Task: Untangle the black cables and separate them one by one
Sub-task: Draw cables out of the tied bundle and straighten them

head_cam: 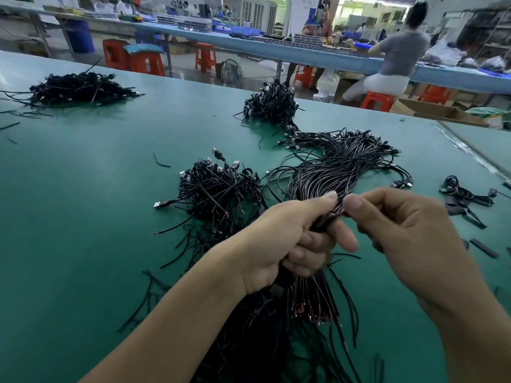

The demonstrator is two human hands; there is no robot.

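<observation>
The left hand [276,244] and right hand [409,228] are bare, forearms too.

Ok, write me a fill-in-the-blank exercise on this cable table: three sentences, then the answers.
1. The left hand grips a bundle of black ____, and the right hand pinches it too.
2. The tangled pile with USB plugs lies on the bundle's ____ side.
3. The seated person in the background wears a ____ top.
Answers: cables; left; grey.
</observation>
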